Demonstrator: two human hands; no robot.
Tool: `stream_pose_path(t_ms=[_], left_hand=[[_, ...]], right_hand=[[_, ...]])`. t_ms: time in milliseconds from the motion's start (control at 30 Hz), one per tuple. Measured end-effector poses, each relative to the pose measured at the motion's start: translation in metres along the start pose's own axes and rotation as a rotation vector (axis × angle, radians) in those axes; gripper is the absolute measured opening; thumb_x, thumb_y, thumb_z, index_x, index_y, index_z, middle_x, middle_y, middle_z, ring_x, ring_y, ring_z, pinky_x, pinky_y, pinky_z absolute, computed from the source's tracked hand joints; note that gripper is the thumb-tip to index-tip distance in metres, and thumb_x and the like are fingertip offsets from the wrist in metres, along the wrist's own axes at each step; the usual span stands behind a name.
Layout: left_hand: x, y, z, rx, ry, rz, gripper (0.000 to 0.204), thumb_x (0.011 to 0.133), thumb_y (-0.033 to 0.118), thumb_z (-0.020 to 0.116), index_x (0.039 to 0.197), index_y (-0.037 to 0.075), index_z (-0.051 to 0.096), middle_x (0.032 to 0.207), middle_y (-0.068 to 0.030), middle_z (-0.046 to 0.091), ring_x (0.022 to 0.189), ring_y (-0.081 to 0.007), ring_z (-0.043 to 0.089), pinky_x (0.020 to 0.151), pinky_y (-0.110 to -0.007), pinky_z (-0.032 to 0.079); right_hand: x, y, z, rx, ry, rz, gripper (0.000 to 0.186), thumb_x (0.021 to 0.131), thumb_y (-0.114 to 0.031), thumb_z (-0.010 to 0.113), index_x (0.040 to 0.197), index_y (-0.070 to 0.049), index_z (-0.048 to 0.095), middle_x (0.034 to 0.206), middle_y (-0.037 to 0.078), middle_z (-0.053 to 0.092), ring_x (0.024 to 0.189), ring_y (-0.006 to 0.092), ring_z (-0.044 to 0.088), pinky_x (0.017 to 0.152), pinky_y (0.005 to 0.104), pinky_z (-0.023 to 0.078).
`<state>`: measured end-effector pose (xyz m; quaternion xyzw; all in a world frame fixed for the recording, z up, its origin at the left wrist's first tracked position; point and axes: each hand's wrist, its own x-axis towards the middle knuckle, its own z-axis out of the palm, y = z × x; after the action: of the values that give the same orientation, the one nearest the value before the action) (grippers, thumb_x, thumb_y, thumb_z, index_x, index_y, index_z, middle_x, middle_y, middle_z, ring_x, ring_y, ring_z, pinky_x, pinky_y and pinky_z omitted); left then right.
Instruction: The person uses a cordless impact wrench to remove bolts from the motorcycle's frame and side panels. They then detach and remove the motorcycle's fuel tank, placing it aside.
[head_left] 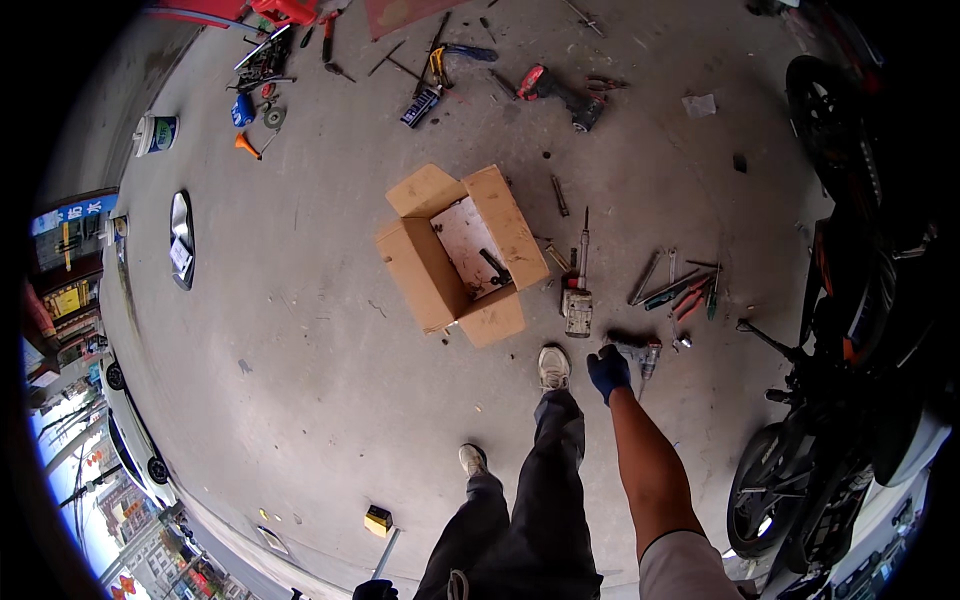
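My right hand (608, 372), in a dark blue glove, is closed beside my right shoe. Its fingertips are at the left end of a cordless drill (648, 352) lying on the floor, its bit pointing back toward me; whether they grip anything is hidden. At the lower edge only part of my gloved left hand (375, 591) shows, closed where a grey bar (386, 555) ends. A yellow-and-black block (378, 520) is at the bar's far end. Ahead of my right shoe lies a worn power tool (578, 305) with a long bit.
An open cardboard box (408, 268) stands ahead, a black tool (494, 268) inside it. Pliers (692, 297) and screwdrivers lie to the right, before a motorcycle (850, 330). A red-and-black power tool (560, 97) and more hand tools lie farther off. A bucket (157, 134) stands far left.
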<state>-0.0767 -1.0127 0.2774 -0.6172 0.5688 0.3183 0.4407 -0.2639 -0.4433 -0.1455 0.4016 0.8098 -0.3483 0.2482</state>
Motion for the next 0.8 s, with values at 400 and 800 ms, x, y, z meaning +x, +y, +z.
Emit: stream_pose_path(t_ms=[400, 800], left_hand=[[0.061, 0.209, 0.038, 0.346, -0.086, 0.439, 0.020, 0.090, 0.015, 0.050, 0.103, 0.003, 0.060, 0.071, -0.0182, 0.064, 0.050, -0.0290, 0.061, 0.044, -0.040, 0.052], [0.140, 0.398, 0.129, 0.604, -0.296, 0.794, 0.055, 0.095, 0.054, 0.038, 0.095, 0.001, 0.055, 0.062, -0.0120, 0.059, 0.045, -0.0272, 0.057, 0.043, -0.046, 0.050]], right_hand=[[-0.333, 0.133, -0.101, 0.374, -0.075, 0.490, 0.035, 0.080, -0.031, 0.053, 0.059, -0.003, 0.060, 0.057, 0.013, 0.060, 0.049, 0.0244, 0.059, 0.051, 0.0378, 0.047], [-0.556, 0.118, 0.029, 0.595, 0.035, 0.737, 0.043, 0.082, -0.038, 0.053, 0.061, -0.001, 0.061, 0.057, 0.013, 0.060, 0.048, 0.0250, 0.058, 0.050, 0.0383, 0.046]])
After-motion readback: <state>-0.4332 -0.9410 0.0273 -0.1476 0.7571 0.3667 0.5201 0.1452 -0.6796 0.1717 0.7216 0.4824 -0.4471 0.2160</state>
